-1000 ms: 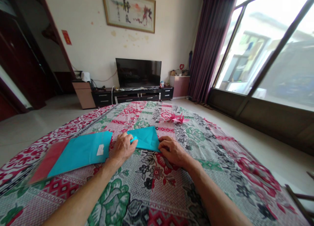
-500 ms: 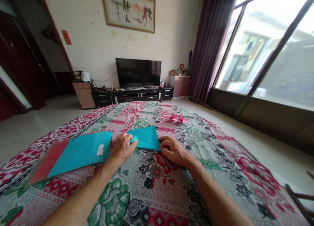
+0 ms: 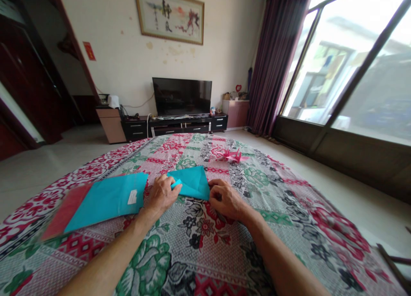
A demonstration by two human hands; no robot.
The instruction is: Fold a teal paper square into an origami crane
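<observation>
A blue sheet of paper (image 3: 194, 182) lies on the patterned tablecloth between my hands, with creases across it and a small folded part at its left end. My left hand (image 3: 163, 193) is closed on that left end, the folded bit poking out by the thumb. At the lower right corner, my right hand (image 3: 224, 197) pinches the paper's edge, its fingers curled. To the left of my left hand rests a clear packet of blue and red paper (image 3: 105, 199) with a white label.
Pink folded paper figures (image 3: 234, 155) stand on the tablecloth (image 3: 180, 261) beyond the blue sheet. Past the table are a television (image 3: 182, 97) on a low black cabinet (image 3: 135, 128), a purple curtain (image 3: 272, 60) and a large window at the right.
My right hand's thumb and forefinger now form a rounder pinch at the paper's corner. My left hand keeps its hold, and the sheet has hardly moved.
</observation>
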